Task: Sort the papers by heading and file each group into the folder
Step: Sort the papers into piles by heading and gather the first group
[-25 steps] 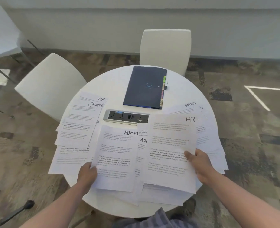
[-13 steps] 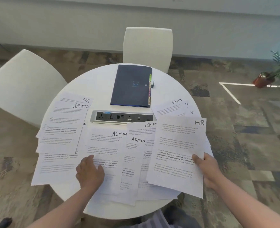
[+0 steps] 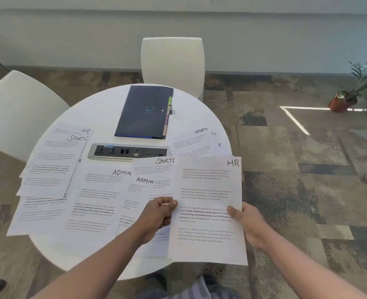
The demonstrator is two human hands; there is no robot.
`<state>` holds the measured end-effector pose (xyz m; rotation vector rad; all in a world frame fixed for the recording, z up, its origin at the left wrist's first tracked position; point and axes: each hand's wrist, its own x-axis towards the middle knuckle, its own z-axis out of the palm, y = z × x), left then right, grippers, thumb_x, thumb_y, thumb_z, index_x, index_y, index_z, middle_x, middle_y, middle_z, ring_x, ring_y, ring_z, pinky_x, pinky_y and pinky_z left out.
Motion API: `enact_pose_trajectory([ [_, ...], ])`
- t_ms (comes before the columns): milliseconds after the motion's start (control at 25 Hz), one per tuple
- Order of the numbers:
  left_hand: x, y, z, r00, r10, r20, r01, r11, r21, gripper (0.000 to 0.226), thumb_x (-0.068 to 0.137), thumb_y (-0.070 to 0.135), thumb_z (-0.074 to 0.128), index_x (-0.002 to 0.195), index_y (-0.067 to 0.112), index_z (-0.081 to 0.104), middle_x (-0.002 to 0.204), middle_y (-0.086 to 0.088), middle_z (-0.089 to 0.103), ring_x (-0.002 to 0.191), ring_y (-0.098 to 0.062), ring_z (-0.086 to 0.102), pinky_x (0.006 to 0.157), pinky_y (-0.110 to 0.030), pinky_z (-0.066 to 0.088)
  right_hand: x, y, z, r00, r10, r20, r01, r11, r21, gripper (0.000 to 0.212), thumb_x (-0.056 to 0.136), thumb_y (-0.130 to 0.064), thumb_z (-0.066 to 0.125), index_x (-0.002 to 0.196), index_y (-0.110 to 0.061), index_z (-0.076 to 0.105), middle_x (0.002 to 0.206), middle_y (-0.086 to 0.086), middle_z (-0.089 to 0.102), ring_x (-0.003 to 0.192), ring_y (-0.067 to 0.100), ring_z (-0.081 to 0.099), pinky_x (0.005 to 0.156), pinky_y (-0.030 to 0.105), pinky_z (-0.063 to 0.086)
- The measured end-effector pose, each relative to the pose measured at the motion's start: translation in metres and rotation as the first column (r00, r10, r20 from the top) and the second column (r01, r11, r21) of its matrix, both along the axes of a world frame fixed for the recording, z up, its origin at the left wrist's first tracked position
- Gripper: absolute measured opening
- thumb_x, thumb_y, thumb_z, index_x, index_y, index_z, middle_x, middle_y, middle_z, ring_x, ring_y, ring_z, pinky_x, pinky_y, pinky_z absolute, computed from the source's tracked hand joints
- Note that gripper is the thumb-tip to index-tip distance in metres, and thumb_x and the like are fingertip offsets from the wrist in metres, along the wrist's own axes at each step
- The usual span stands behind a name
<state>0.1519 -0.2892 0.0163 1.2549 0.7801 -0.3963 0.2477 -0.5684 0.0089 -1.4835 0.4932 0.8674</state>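
You were in the sorting step: both hands held the HR sheet (image 3: 208, 210), which sat just on your side of the power strip (image 3: 129, 151) and to its right, lifted over the other papers. Your right hand (image 3: 250, 223) pinched its right edge, thumb on the printed face and fingers hidden beneath. Your left hand (image 3: 157, 214) was curled at its left edge, thumb and fingers closed on the margin, though whether it also caught the sheet below I could not tell.

By my reading, nothing was filed yet: the dark folder (image 3: 142, 112) lay closed just beyond the power strip, coloured tabs along its right side. The next move probably called for pairing this sheet with the other HR page (image 3: 85, 131), which peeked out from under a SPORTS sheet (image 3: 55, 162) left of the power strip, so you would have needed to slide that top page aside first.

The papers were white printed sheets with handwritten headings in the top right corner. Two ADMIN sheets (image 3: 98, 197) overlapped on your side of the power strip, a SPORTS page (image 3: 163, 167) partly under the HR sheet, and another SPORTS page (image 3: 191, 141) right of the power strip, covering sheets whose headings showed only stray letters. All lay loosely fanned on the round white table (image 3: 96, 113), several overhanging its rim, so a careless drag could have pulled them off
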Motion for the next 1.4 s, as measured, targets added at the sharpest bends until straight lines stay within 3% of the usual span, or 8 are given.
enact_pose_trajectory([
  [160, 0.001, -0.027, 0.009, 0.998, 0.068, -0.002, -0.068, 0.998, 0.006, 0.034, 0.095, 0.014, 0.072, 0.126, 0.008, 0.059, 0.111, -0.015, 0.078, 0.103, -0.033, 0.075, 0.099, -0.052, 0.056, 0.011, -0.008, 0.007, 0.996, 0.09, -0.008, -0.089, 0.992, 0.084, 0.022, 0.101, -0.01, 0.062, 0.122, -0.006, 0.068, 0.114, 0.012, 0.078, 0.104, 0.035, 0.075, 0.095, 0.057, 0.057],
  [360, -0.022, -0.026, 0.01, 0.99, 0.134, -0.043, -0.136, 0.989, -0.056, 0.028, 0.099, 0.011, 0.065, 0.127, 0.008, 0.064, 0.119, -0.014, 0.076, 0.11, -0.037, 0.072, 0.097, -0.058, 0.056, 0.014, 0.011, 0.016, 0.989, 0.145, 0.004, -0.145, 0.981, 0.128, 0.022, 0.101, -0.009, 0.061, 0.122, -0.007, 0.068, 0.113, 0.011, 0.078, 0.103, 0.033, 0.075, 0.096, 0.056, 0.057],
  [560, -0.047, 0.009, -0.001, 0.976, 0.219, -0.013, -0.219, 0.976, -0.017, 0.026, 0.101, 0.009, 0.06, 0.127, 0.006, 0.066, 0.122, -0.017, 0.074, 0.109, -0.038, 0.073, 0.098, -0.059, 0.055, 0.002, 0.049, 0.022, 0.973, 0.224, 0.05, -0.229, 0.964, 0.133, 0.022, 0.098, -0.011, 0.067, 0.12, -0.007, 0.068, 0.114, 0.01, 0.078, 0.104, 0.031, 0.075, 0.097, 0.054, 0.057],
  [840, -0.081, 0.072, -0.003, 0.954, 0.299, 0.005, -0.299, 0.953, -0.04, 0.024, 0.103, 0.007, 0.056, 0.125, 0.006, 0.066, 0.118, -0.017, 0.075, 0.106, -0.038, 0.074, 0.095, -0.056, 0.056, -0.035, 0.102, 0.02, 0.924, 0.381, -0.023, -0.38, 0.924, 0.044, 0.021, 0.101, -0.012, 0.063, 0.121, -0.011, 0.067, 0.111, 0.002, 0.079, 0.104, 0.024, 0.075, 0.095, 0.046, 0.06],
  [1000, -0.085, 0.098, 0.003, 0.968, 0.252, 0.0, -0.25, 0.957, -0.15, 0.028, 0.104, 0.007, 0.054, 0.13, 0.007, 0.064, 0.124, -0.017, 0.073, 0.112, -0.038, 0.071, 0.096, -0.055, 0.057, -0.051, 0.125, 0.025, 0.934, 0.358, -0.011, -0.358, 0.933, -0.032, 0.02, 0.102, -0.012, 0.061, 0.121, -0.014, 0.068, 0.111, -0.001, 0.079, 0.105, 0.021, 0.074, 0.088, 0.037, 0.061],
  [1200, -0.071, 0.106, 0.011, 0.976, 0.217, 0.01, -0.203, 0.929, -0.309, 0.034, 0.102, 0.002, 0.052, 0.136, 0.005, 0.058, 0.133, -0.02, 0.067, 0.121, -0.041, 0.065, 0.094, -0.054, 0.058, -0.049, 0.127, 0.031, 0.963, 0.266, 0.039, -0.264, 0.963, -0.052, 0.016, 0.102, -0.015, 0.061, 0.115, -0.019, 0.07, 0.107, -0.001, 0.08, 0.106, 0.025, 0.074, 0.095, 0.045, 0.056],
  [1320, -0.06, 0.096, 0.013, 0.985, 0.171, 0.022, -0.158, 0.946, -0.282, 0.037, 0.102, 0.0, 0.052, 0.138, 0.006, 0.057, 0.134, -0.019, 0.067, 0.121, -0.042, 0.065, 0.093, -0.054, 0.059, -0.038, 0.119, 0.034, 0.966, 0.251, 0.058, -0.251, 0.968, -0.006, 0.016, 0.101, -0.018, 0.064, 0.115, -0.015, 0.07, 0.107, 0.001, 0.08, 0.104, 0.026, 0.075, 0.096, 0.045, 0.057],
  [1400, -0.05, 0.089, 0.01, 0.983, 0.184, 0.02, -0.176, 0.964, -0.201, 0.037, 0.101, 0.001, 0.054, 0.137, 0.007, 0.058, 0.133, -0.018, 0.068, 0.116, -0.04, 0.069, 0.087, -0.05, 0.062, -0.024, 0.109, 0.032, 0.977, 0.21, 0.048, -0.211, 0.977, 0.02, 0.018, 0.1, -0.02, 0.067, 0.114, -0.01, 0.07, 0.105, 0.005, 0.08, 0.09, 0.023, 0.076, 0.085, 0.039, 0.062],
])
